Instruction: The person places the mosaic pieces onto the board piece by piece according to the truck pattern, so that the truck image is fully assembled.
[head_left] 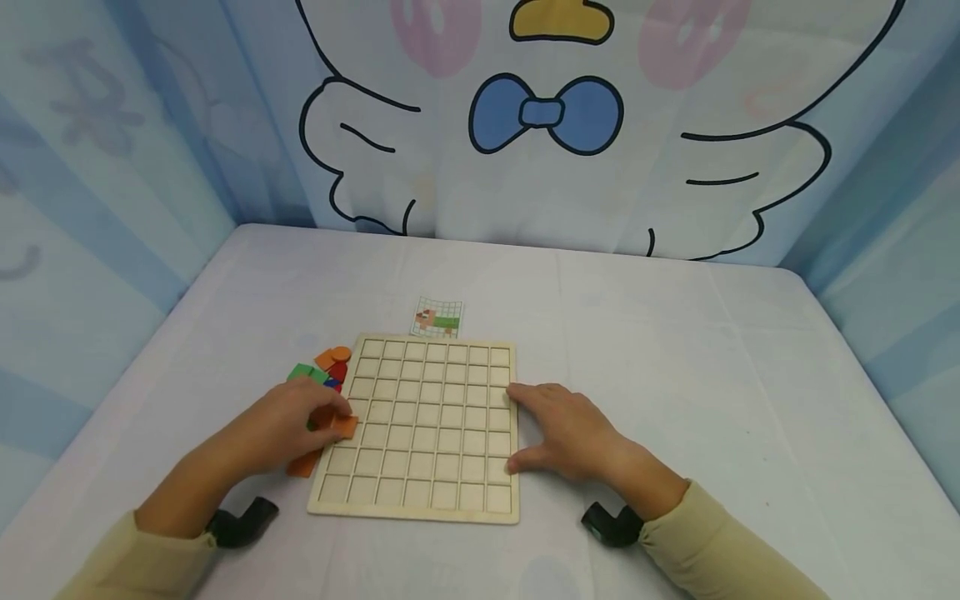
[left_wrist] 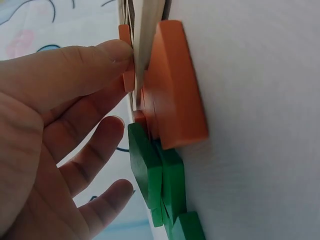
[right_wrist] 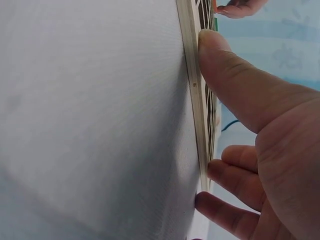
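Note:
A pale wooden board [head_left: 412,513] with a grid of square cells lies on the white table. Over its left edge, my left hand [head_left: 288,421] pinches an orange square tile [head_left: 346,427] between thumb and index finger; the left wrist view shows the thumb on the tile [left_wrist: 128,75] while the other fingers hang loose. My right hand [head_left: 576,429] rests along the opposite edge, thumb and fingertips spread and touching the rim [right_wrist: 192,75]. Beside the board's left side, partly hidden by the left hand, are loose green tiles [left_wrist: 146,165] and an orange piece [left_wrist: 177,85].
Past the left hand lie more pieces: a round orange one [head_left: 341,353], a red one [head_left: 338,372] and light green ones [head_left: 302,371]. A small printed grid card [head_left: 438,319] touches the board's far edge. A patterned curtain [head_left: 547,192] stands behind the table.

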